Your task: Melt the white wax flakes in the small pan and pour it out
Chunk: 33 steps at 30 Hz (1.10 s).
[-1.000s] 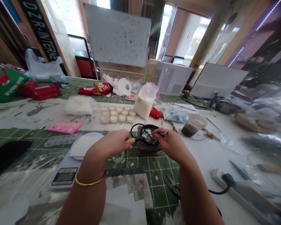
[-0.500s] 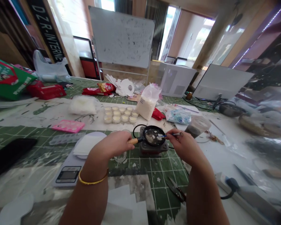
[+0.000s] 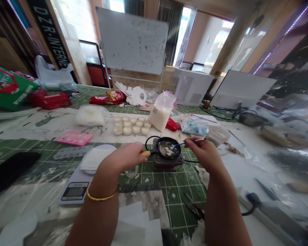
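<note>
A small black pan [image 3: 167, 149] with white lumps in it sits on a little dark heater [image 3: 167, 162] on the green cutting mat. My left hand [image 3: 125, 157] is closed round the pan's pale wooden handle [image 3: 145, 153]. To the right of the pan, my right hand [image 3: 203, 152] pinches a thin blue stick [image 3: 179, 144] whose tip reaches into the white lumps.
Behind the pan stand several small white-filled cups [image 3: 130, 125], a bag of white granules [image 3: 161, 112] and a clear tub [image 3: 218, 134]. A digital scale [image 3: 75, 186] lies at the left and scissors [image 3: 192, 206] lie near my right forearm. A power strip [image 3: 261, 208] runs along the right.
My right hand has drawn back to the right, from over the pan to beside it, with the stick still in the pan. The left hand has kept its hold on the handle.
</note>
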Available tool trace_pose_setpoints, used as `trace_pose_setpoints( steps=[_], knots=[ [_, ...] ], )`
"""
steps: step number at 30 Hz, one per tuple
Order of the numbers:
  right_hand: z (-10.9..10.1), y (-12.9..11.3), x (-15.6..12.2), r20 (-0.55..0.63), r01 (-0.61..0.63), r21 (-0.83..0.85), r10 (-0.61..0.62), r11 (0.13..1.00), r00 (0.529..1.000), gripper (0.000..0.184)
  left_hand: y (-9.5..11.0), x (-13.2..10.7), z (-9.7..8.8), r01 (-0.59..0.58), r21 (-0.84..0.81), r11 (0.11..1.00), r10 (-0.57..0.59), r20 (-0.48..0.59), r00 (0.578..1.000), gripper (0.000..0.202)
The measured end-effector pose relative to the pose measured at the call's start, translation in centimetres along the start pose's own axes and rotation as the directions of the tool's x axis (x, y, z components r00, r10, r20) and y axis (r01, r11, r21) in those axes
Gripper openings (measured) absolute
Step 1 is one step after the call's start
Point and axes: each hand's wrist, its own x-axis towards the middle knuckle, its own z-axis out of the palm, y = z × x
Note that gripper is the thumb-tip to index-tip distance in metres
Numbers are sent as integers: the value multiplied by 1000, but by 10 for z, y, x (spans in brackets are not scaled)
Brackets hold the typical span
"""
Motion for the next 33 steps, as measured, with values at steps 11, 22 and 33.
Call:
trace_pose_setpoints(
  steps=[11, 22, 33],
  knots=[
    [-19, 56, 30, -12, -234, 466, 271, 853, 962, 36, 1, -1, 0, -17, -1, 1000, 17, 22, 1000, 32],
    [-4, 60, 33, -55, -261, 479, 325, 838, 944, 37, 0, 0, 1, -32, 4, 999, 32, 22, 999, 34],
    [2, 61, 35, -81, -253, 401, 309, 880, 948, 39, 0, -1, 0, -30, -12, 999, 30, 28, 999, 35]
  ],
)
